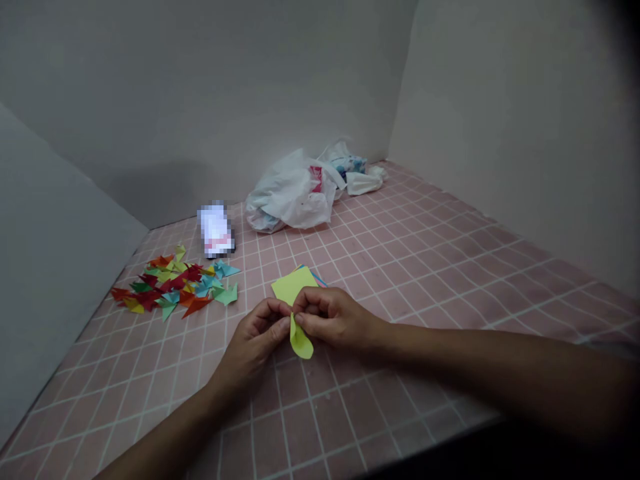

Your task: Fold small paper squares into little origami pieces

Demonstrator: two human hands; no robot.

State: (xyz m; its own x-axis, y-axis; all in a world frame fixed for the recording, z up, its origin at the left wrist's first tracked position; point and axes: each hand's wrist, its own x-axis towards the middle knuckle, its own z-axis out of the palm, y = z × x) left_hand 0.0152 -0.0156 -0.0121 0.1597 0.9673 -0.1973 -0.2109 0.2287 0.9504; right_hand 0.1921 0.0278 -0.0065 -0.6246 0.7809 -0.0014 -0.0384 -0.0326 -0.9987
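Note:
Between my two hands a yellow sheet of paper (302, 343) is bent over, its lower part curving in a loop. My left hand (265, 330) pinches one side of it between thumb and forefinger. From the right, my right hand (333, 315) grips the paper close to the left fingertips, with its fingers curled. Just behind the hands lies a small stack of coloured square paper (294, 283), yellow on top, with blue and pink edges showing. My right hand covers part of that stack.
Many folded paper birds (175, 283) in several colours lie heaped at the left. Behind them a lit phone (216, 230), blurred out, stands near the wall. White plastic bags (295, 193) sit at the back on the pink checked surface (400, 267). Grey walls enclose it.

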